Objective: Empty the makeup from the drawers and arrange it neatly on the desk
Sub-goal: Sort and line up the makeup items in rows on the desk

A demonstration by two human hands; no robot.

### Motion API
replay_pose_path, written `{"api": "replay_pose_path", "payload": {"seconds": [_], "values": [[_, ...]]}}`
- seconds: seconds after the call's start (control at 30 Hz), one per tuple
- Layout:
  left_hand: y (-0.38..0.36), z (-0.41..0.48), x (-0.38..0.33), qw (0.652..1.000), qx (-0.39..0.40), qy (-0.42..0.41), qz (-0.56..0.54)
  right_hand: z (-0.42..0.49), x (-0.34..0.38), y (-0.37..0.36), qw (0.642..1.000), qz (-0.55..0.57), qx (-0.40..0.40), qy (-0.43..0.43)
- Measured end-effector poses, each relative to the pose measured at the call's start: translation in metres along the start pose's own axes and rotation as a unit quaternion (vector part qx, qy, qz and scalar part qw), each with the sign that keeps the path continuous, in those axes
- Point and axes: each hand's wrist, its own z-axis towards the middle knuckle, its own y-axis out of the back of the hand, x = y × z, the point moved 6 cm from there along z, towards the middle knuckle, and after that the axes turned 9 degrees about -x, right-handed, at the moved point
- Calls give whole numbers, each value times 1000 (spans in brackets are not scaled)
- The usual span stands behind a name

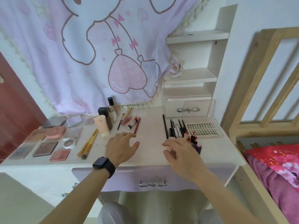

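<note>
The right hand's fingers [168, 145] curl loosely over the desk with something thin and pale pink between them, too blurred to name, so I cannot tell whether they truly grip it. Just beyond their tips, to the far right, lies the cluster of small red-capped lip tubes [191, 139], touching the near end of the row of slim black eyeliner pencils [175, 127]. Those pencils lie with their long axes running near to far, side by side, and the clear plastic tray of false lashes [203, 127] sits just right of them.

The left hand [120, 147] hovers open and empty, fingers spread, its ringed finger pointing at the near tip of the thin red lip pencil [137, 126], which also runs near to far.

The right hand [182, 157] is nearer the pencil row, so whatever it carries probably belongs there, laid parallel. The white desk [150, 126] between the hands is bare, and the lilac front drawer [153, 173] is shut.
</note>
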Motion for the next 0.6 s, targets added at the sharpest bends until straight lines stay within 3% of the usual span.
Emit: {"api": "replay_pose_path", "payload": {"seconds": [0.3,0.6], "values": [[-46,10,53,998,66,5,7,72,19,-126,981,-105,151,-55],[-56,9,63,999,50,-1,-21,130,27,-158,958,-210,104,-166]]}}
